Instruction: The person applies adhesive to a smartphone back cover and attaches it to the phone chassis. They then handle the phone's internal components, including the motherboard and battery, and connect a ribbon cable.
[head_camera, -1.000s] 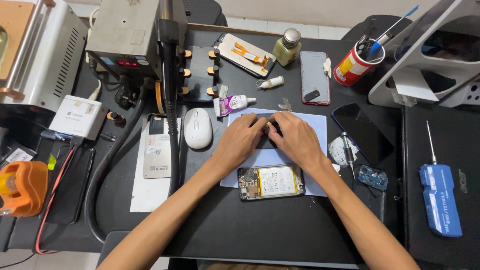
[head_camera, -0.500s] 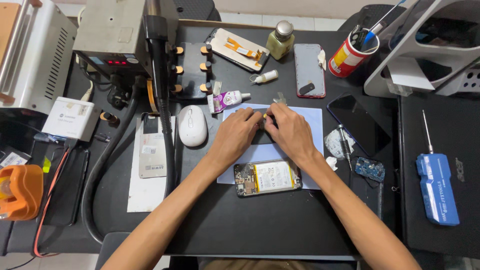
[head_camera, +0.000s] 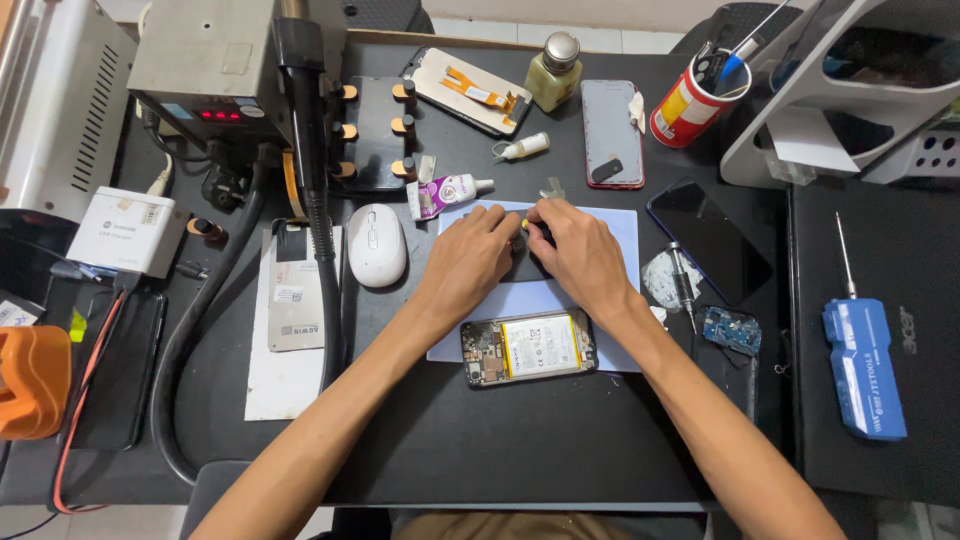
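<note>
Black counter (head_camera: 560, 440) runs under everything we have laid out, with the grey station (head_camera: 205, 60) at its far left corner and its hose (head_camera: 215, 330) looping down the left side. On the pale blue mat (head_camera: 615, 240) at the centre, our left hand (head_camera: 470, 265) and right hand (head_camera: 580, 260) meet over a small dark part (head_camera: 537, 240); both hands have their fingertips pinched in on it, though we cannot tell just how it is gripped, since our fingers hide most of it. Just below our wrists, on the near edge of the mat, lies the open phone (head_camera: 528, 348), back off, battery and board showing, so we judge the opening done and the reassembly not yet. A loose screen (head_camera: 468, 88) with its orange flex lies at the far side, and a red phone (head_camera: 611, 132) and a dark glass panel (head_camera: 712, 240) lie to the right of it, untouched. The blue driver (head_camera: 862, 360) sits well apart on the right. Nearer, the white mouse (head_camera: 375, 243) lies just left of our left hand, a small blue board (head_camera: 732, 330) lies right of the mat, and a glue tube (head_camera: 447, 194) lies touching the mat's far left corner.
</note>
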